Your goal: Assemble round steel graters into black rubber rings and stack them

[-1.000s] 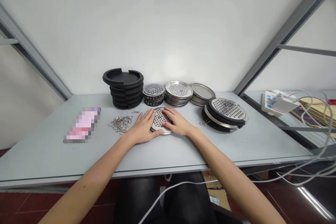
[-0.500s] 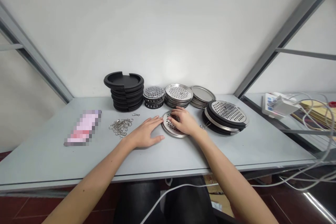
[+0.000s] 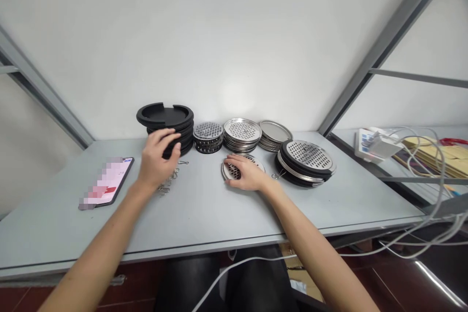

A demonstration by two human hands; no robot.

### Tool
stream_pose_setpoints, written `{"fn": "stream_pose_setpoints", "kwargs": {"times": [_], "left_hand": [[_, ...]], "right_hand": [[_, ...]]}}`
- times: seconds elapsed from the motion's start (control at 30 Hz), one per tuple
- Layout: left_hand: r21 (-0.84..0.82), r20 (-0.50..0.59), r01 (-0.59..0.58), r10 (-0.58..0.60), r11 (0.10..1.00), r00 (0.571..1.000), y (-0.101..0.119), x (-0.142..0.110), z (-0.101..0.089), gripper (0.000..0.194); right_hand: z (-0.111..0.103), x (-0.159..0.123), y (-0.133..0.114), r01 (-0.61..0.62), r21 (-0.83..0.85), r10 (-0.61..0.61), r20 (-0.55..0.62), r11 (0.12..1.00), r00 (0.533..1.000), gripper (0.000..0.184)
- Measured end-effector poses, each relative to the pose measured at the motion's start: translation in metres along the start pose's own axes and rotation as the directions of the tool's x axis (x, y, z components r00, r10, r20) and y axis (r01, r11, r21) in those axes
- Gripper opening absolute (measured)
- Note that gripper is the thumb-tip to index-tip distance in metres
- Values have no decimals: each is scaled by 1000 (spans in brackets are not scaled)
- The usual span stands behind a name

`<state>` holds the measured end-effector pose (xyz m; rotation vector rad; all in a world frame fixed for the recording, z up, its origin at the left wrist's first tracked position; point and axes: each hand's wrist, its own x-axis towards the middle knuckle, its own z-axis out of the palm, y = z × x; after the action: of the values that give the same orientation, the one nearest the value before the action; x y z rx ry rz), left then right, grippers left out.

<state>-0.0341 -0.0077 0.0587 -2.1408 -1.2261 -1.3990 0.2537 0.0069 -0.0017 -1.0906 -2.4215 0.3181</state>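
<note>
Phone screen [image 3: 111,183] (pixelated), right hand [image 3: 247,175] on disc [image 3: 229,170]

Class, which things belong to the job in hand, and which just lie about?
Likely job: perforated disc under right hand; black tray stack; three metal stacks; black-and-metal stack; wire clips.
Seemingly lying about: phone; power strip; yellow items.

Where our 2 hands lie on the perforated disc [image 3: 233,171] 1.0 s ago, we now have only the right hand [image 3: 249,175] there. The left hand [image 3: 155,163] is off the disc and away to our left, in front of the black stack [image 3: 168,116], fingers bent and thumb apart; whether it touches the stack, we cannot tell. Our left hand now hides much of the clip pile [image 3: 164,189]. The disc sits farther right, nearer the black-rimmed assembly [image 3: 309,156].
</note>
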Motion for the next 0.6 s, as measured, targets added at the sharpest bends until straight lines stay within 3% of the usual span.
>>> {"fn": "stream_pose_setpoints", "kwargs": {"times": [0.17,0.3,0.47,0.6], "left_hand": [[244,227,-38,-19,969,974,-51,45,-30,45],[247,543,-103,-50,963,838,-93,67,-45,58],[242,583,-153,-18,958,812,-111,79,-56,89],[269,538,-169,-3,948,843,-109,82,-65,92]], "right_hand": [[0,0,0,14,0,-14,-1,1000,1000,63],[0,1,0,23,6,-23,-3,1000,1000,63],[0,0,0,19,0,-19,1,1000,1000,63],[1,0,1,25,1,-25,-1,1000,1000,64]]}}
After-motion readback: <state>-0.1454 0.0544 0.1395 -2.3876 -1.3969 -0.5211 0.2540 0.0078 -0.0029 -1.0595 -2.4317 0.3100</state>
